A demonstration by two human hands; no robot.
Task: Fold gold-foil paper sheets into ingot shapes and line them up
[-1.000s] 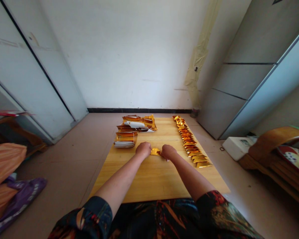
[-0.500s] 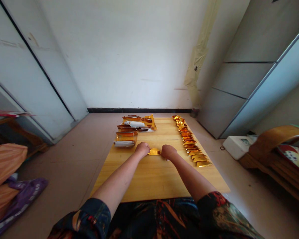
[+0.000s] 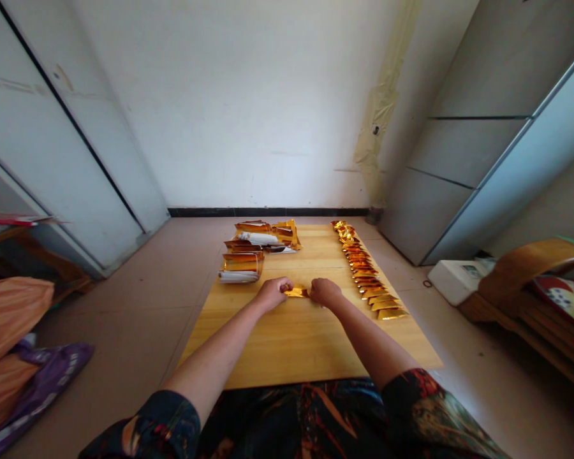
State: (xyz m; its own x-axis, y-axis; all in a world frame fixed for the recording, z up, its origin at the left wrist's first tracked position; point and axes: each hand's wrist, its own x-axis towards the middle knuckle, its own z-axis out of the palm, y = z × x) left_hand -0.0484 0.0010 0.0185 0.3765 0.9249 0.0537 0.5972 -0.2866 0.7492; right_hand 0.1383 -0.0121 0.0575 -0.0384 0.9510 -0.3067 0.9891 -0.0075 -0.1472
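A small gold foil packet (image 3: 296, 291) lies across the middle of the wooden tabletop, stretched between my hands. My left hand (image 3: 273, 293) is closed on its left end, fingers pinched together. At the other end my right hand (image 3: 326, 292) is closed on the foil, its fingertips partly hidden. To the right, a long overlapping row of gold foil packets (image 3: 363, 271) runs from the far edge toward me. Bundles of flat gold and white wrappers (image 3: 240, 266) lie at the left, beyond my left hand, with more wrappers (image 3: 268, 236) stacked behind them.
The wooden table (image 3: 268, 350) stands in front of my lap, with a white wall (image 3: 249, 127) behind. A grey fridge-like cabinet (image 3: 459, 153), a white box (image 3: 452, 280) and a wooden chair (image 3: 521, 312) are at the right. Orange and purple bags (image 3: 38, 389) lie at the left.
My left hand has turned a little and its fingers have shifted on the packet's left end. My right hand has barely moved, and the packet stays in place.
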